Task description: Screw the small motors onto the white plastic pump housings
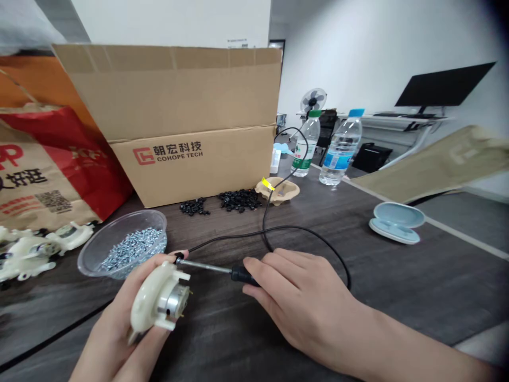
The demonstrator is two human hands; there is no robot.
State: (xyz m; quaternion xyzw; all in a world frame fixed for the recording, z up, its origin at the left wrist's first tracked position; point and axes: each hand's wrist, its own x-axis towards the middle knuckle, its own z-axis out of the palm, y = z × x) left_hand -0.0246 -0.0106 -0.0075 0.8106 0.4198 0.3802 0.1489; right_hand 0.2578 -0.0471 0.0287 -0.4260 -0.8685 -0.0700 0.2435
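My left hand (pixel 123 329) is closed around a cream plastic housing (pixel 153 294) with a small silver motor (pixel 175 302) set in it. In my right hand (pixel 298 297) is a screwdriver (pixel 210 266) with a black handle, its shaft pointing left. The screwdriver's tip meets a small black part (pixel 180 258) at the housing's upper edge, by my left fingertips. Whether a screw sits under the tip is hidden. Behind my left hand stands a clear plastic bowl (pixel 85 260) of silver screws (pixel 133 249).
More cream housings (pixel 29 254) lie at the left. Small black parts (pixel 240 200) are heaped before a cardboard box (pixel 191 106). A black cable (pixel 302 228) loops over the table. Farther right are a beige tray (pixel 292 191), two water bottles (pixel 340 148) and an opened pale-blue case (pixel 397 223).
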